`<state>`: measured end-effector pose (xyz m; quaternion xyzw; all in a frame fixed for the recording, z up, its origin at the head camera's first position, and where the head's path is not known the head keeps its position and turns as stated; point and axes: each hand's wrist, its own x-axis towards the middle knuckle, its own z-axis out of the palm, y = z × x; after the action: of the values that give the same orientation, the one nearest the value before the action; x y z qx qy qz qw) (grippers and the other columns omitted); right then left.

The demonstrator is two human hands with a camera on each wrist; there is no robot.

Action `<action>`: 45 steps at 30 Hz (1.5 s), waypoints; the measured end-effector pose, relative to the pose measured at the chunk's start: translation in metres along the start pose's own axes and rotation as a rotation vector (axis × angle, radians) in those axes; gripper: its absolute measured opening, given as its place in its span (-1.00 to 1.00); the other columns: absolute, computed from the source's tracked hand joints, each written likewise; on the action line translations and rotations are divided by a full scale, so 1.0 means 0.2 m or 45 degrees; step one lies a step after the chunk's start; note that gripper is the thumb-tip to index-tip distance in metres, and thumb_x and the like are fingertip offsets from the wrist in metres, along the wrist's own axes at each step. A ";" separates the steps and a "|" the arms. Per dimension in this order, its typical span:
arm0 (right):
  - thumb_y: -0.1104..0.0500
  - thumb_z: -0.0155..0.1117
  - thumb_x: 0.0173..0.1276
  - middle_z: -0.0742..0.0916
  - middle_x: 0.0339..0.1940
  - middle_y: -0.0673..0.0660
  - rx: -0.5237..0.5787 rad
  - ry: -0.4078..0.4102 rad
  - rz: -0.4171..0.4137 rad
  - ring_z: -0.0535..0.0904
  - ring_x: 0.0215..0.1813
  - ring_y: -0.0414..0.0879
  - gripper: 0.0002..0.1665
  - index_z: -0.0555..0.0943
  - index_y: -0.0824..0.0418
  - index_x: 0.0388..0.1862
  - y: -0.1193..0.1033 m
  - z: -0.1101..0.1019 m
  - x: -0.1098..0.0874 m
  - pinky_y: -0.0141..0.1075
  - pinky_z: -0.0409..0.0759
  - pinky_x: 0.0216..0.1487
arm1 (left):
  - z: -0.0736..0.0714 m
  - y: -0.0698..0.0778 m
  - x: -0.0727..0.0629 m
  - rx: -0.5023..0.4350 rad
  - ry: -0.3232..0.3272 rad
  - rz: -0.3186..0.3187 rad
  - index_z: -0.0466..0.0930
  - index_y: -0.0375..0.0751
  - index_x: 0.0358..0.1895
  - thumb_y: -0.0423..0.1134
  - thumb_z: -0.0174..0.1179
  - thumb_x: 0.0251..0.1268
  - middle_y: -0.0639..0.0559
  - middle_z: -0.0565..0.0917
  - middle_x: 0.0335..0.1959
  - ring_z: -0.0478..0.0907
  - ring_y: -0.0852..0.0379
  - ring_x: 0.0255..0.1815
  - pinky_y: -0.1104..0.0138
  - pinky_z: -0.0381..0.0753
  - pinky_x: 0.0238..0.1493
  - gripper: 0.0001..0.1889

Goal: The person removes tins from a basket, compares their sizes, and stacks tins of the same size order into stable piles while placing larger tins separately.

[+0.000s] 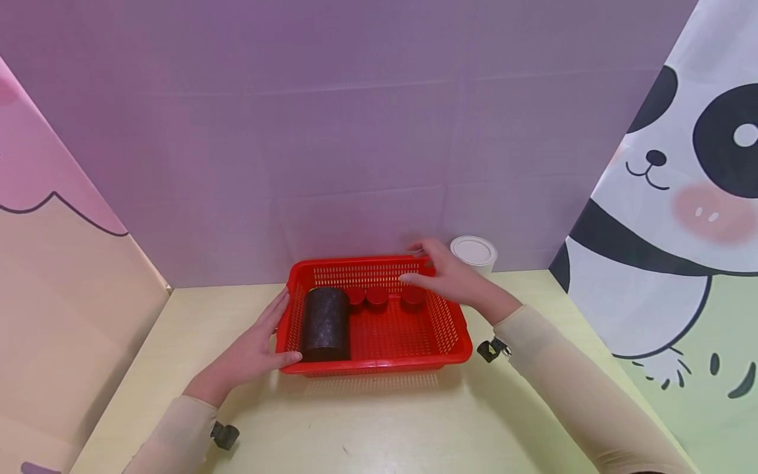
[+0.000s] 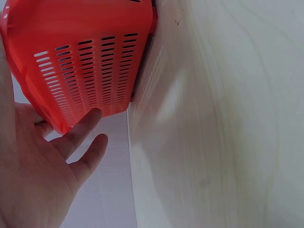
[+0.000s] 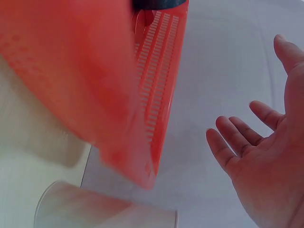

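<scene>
A red perforated plastic basket sits on the table in the head view. Inside, a dark cylinder lies at the left, and three small red round pieces stand along the back. My left hand rests at the basket's left rim, thumb by the front corner; in the left wrist view its extended fingers lie beside the outer wall. Over the back right of the basket hovers my right hand, fingers loosely spread. The right wrist view shows that palm holding nothing, apart from the basket.
A white lidded tub stands just behind the basket's right back corner. Behind the pale wooden table hangs a purple cloth. A panda-printed panel borders the right side, a pink and cream one the left.
</scene>
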<state>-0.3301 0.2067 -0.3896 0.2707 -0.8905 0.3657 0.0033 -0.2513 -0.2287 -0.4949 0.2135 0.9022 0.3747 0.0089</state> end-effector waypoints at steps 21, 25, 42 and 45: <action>-0.20 0.54 0.48 0.60 0.36 0.13 -0.042 -0.114 -0.096 0.55 0.44 0.20 -0.20 0.45 0.17 0.47 -0.08 0.15 0.19 0.12 0.60 0.46 | 0.00 -0.02 0.00 -0.022 -0.011 -0.013 -0.22 0.16 0.88 0.30 0.59 0.19 0.14 -0.16 0.88 -0.06 -0.19 0.83 -0.23 0.67 0.35 0.37; -0.24 0.51 0.48 0.58 0.44 0.17 -0.006 -0.160 -0.065 0.51 0.50 0.23 -0.11 0.40 0.19 0.55 -0.10 0.19 0.23 0.18 0.59 0.48 | -0.01 -0.02 0.00 -0.031 -0.007 -0.021 -0.23 0.19 0.88 0.29 0.60 0.17 0.15 -0.16 0.88 -0.05 -0.19 0.83 -0.23 0.67 0.35 0.38; -0.24 0.61 0.38 0.56 0.49 0.25 0.119 -0.300 0.015 0.49 0.52 0.24 0.00 0.39 0.17 0.58 -0.12 0.43 0.36 0.08 0.68 0.39 | -0.01 -0.01 0.00 -0.029 0.002 -0.019 -0.20 0.13 0.88 0.20 0.61 0.21 0.08 -0.14 0.88 -0.06 -0.22 0.82 -0.23 0.69 0.32 0.35; -0.28 0.62 0.34 0.57 0.50 0.20 0.081 -0.302 0.020 0.51 0.50 0.16 0.00 0.40 0.10 0.57 -0.11 0.47 0.37 0.06 0.67 0.40 | -0.01 -0.01 0.00 -0.026 -0.004 -0.030 -0.22 0.15 0.88 0.20 0.62 0.20 0.10 -0.15 0.88 -0.05 -0.21 0.83 -0.23 0.69 0.33 0.36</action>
<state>-0.3639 0.0967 -0.4283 0.3051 -0.8746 0.3594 -0.1135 -0.2523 -0.2312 -0.4952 0.2035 0.9008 0.3833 0.0170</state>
